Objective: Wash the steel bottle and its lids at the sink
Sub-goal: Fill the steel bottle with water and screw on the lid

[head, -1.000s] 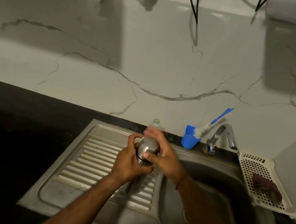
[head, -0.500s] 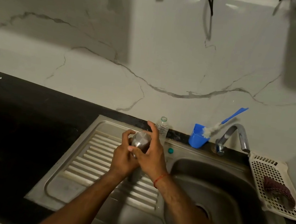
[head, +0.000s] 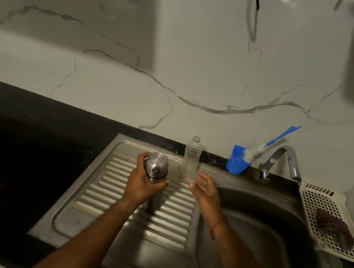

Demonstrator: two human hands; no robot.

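From my remote seat I see the steel bottle (head: 155,199) standing upright on the draining board (head: 105,194). My left hand (head: 142,184) is wrapped round its neck just under the lid (head: 156,161), which is not yet off. My right hand (head: 206,188) is open with the fingers spread. It holds nothing and hovers at three o'clock from the bottle.

The first risk I see is the footing. The board is ribbed and probably slopes toward the sink basin (head: 248,237) at four o'clock. If I twist the lid hard with only a high, one-handed hold, the base could skid on a rib and the bottle could tip.

The second risk is the empty plastic bottle (head: 192,156) at one o'clock, just behind my right hand. It looks light, so a careless reach toward the lid or the tap (head: 280,160) at two o'clock could knock it over.

The third risk is the lid itself. Smooth steel turns slippery once wet, and a loosened lid could drop into the basin or roll off toward the dark counter (head: 12,146) at nine o'clock, where it would be hard to spot in this dim light.

The brush (head: 257,152) in the blue cup (head: 236,163) leans out. Grabbing it by the bristles could upset the cup.
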